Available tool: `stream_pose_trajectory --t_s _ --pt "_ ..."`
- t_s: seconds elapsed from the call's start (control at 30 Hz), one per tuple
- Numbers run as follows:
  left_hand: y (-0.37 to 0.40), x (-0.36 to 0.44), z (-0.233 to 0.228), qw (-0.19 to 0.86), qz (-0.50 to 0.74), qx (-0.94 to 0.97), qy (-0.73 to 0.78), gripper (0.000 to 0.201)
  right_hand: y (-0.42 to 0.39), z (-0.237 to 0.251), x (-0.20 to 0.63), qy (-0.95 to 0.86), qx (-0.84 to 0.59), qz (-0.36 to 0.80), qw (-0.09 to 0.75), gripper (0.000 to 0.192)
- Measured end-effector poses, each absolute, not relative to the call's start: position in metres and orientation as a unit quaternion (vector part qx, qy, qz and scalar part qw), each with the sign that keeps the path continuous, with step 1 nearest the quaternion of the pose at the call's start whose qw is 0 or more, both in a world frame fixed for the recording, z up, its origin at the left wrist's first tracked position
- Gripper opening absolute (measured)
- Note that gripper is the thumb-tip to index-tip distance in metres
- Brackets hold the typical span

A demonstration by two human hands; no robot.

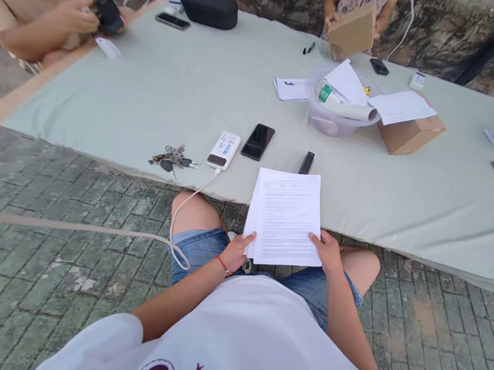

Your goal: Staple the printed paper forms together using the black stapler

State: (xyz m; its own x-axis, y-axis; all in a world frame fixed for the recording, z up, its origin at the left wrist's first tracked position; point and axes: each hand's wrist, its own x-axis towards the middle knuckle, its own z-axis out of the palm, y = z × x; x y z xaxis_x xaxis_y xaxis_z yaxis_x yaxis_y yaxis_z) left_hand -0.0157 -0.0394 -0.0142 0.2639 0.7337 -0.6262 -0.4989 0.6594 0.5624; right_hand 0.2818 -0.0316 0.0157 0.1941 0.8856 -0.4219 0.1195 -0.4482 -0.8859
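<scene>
Holding the sheaf of papers (286, 217) at its near corners, you have your left hand (237, 249) pinched closed on the lower left corner and your right hand (325, 250) closed on the lower right. The sheaf hangs over the desk's near edge (135, 166), its far end resting on the cloth and its near end above your knees. It looks light and floppy, and loose sheets may fan or slide apart, as the left edge already shows; gripping both corners with thumbs on top seems soundest. Left of it along the near edge lie keys (174, 158), a power bank (223, 149) with its cable (187, 200) dropping off the edge, a phone (257, 141) and a dark remote (307, 162). Rightward, the near edge offers open cloth.
</scene>
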Motion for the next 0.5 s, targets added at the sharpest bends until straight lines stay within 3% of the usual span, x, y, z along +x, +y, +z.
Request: stream_pose_trajectory --t_s 0.23,0.5 --pt "-0.039 -0.018 -0.020 0.778 0.388 0.120 0.480 0.038 -0.047 0.027 0.313 -0.298 -0.718 0.467 0.421 0.048" --pt "-0.040 -0.015 -0.020 0.780 0.399 0.126 0.465 0.047 -0.067 0.020 0.347 -0.227 -0.699 0.450 0.507 0.043"
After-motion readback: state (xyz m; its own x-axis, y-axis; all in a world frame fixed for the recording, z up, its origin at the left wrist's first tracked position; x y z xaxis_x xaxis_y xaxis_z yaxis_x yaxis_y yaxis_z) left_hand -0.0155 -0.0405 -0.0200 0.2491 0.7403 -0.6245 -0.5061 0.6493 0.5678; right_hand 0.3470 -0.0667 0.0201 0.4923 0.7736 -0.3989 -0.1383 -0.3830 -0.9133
